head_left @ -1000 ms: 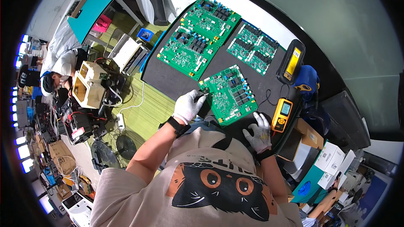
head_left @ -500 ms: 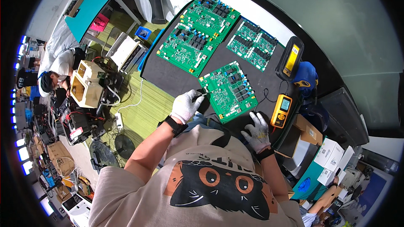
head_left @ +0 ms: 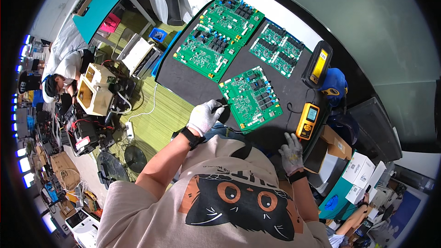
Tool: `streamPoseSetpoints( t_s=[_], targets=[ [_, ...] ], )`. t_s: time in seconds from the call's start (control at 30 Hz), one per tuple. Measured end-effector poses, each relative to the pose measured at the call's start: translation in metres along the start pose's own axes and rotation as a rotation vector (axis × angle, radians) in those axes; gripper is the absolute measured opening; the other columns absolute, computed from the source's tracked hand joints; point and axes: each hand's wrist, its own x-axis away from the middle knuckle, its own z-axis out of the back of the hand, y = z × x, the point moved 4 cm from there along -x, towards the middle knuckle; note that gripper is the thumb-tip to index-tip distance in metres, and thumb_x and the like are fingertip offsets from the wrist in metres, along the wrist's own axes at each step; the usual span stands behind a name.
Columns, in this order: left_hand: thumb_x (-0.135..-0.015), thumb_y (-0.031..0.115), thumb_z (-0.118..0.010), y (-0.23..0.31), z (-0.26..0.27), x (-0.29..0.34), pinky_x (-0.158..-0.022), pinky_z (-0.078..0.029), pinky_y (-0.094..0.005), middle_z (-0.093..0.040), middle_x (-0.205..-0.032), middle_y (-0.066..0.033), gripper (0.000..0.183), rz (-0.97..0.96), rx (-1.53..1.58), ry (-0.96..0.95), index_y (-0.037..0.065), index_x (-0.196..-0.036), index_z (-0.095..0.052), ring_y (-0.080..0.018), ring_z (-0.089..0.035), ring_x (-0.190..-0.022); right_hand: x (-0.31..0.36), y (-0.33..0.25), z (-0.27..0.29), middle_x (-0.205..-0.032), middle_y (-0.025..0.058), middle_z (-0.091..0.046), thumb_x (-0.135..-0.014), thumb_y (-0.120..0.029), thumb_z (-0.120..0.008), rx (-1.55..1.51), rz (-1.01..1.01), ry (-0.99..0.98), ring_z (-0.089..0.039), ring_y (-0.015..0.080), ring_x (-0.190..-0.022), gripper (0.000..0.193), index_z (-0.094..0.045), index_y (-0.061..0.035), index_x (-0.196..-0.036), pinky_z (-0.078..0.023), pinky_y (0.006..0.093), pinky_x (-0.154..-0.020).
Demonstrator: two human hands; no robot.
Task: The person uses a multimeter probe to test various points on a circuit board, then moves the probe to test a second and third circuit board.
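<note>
In my gloved left hand (head_left: 204,117) is a thin dark test probe (head_left: 224,106), pinched between the fingers. Its tip points at the left edge of a green circuit board (head_left: 243,103) lying on the dark table mat; whether it touches is too small to tell. My gloved right hand (head_left: 291,152) is at the table's near right, its fingers loosely apart with nothing visible in them. Just beyond the fingertips lies a yellow handheld meter (head_left: 308,121) with a lit screen, a red plug at its lower end and a black lead.
Two larger green board panels (head_left: 205,53) lie far left, and a group of small boards (head_left: 277,48) lies behind the middle. At right are a black-and-yellow case (head_left: 318,64), a blue tool (head_left: 335,85) and an open cardboard box (head_left: 333,144). Other people work at both sides.
My right hand has moved right and slightly nearer me, from beside the board's near corner to below the meter. My left hand has stayed almost in place with the probe.
</note>
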Motion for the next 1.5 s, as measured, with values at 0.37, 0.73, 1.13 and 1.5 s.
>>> streamPoseSetpoints(
  t_s=[0.37,0.73,1.13,1.5],
  targets=[
    [-0.088,0.028,-0.068,0.010,0.000,-0.001,-0.069,-0.053,-0.0425,-0.069,-0.085,-0.0192,0.023,-0.008,-0.010,-0.030,0.006,-0.096,-0.067,-0.0373,-0.066,-0.078,0.009,0.015,0.010,-0.139,0.0127,-0.052,-0.076,-0.014,-0.072,0.067,-0.192,0.059,-0.041,0.0356,-0.134,0.013,-0.066,-0.0066,-0.084,-0.036,0.0486,-0.108],
    [-0.086,0.022,-0.072,0.015,-0.005,-0.002,-0.065,-0.053,-0.0359,-0.069,-0.082,-0.0194,0.021,-0.039,0.110,-0.003,0.002,-0.093,-0.068,-0.0322,-0.069,-0.073,-0.029,-0.033,0.024,-0.129,0.0092,-0.055,-0.077,-0.038,-0.074,-0.112,0.107,0.151,-0.046,0.0325,-0.126,0.048,-0.065,-0.0113,-0.115,-0.036,0.0477,-0.105],
    [-0.087,0.024,-0.070,0.009,0.001,0.005,-0.067,-0.053,-0.0394,-0.068,-0.083,-0.0197,0.021,0.037,0.137,-0.004,0.004,-0.093,-0.067,-0.0359,-0.067,-0.077,-0.062,-0.042,0.001,-0.112,0.0046,-0.062,-0.077,-0.024,-0.070,-0.155,0.240,0.079,-0.056,0.0277,-0.108,0.022,-0.068,-0.0115,-0.096,-0.043,0.0442,-0.095],
    [-0.087,0.022,-0.071,0.005,-0.003,0.004,-0.065,-0.052,-0.0390,-0.067,-0.081,-0.0209,0.020,0.036,0.152,0.021,0.004,-0.093,-0.065,-0.0381,-0.065,-0.075,-0.037,-0.002,0.000,-0.104,0.0025,-0.066,-0.077,-0.015,-0.070,-0.111,0.136,0.160,-0.060,0.0259,-0.098,0.016,-0.070,-0.0139,-0.093,-0.046,0.0410,-0.086]
  ],
)
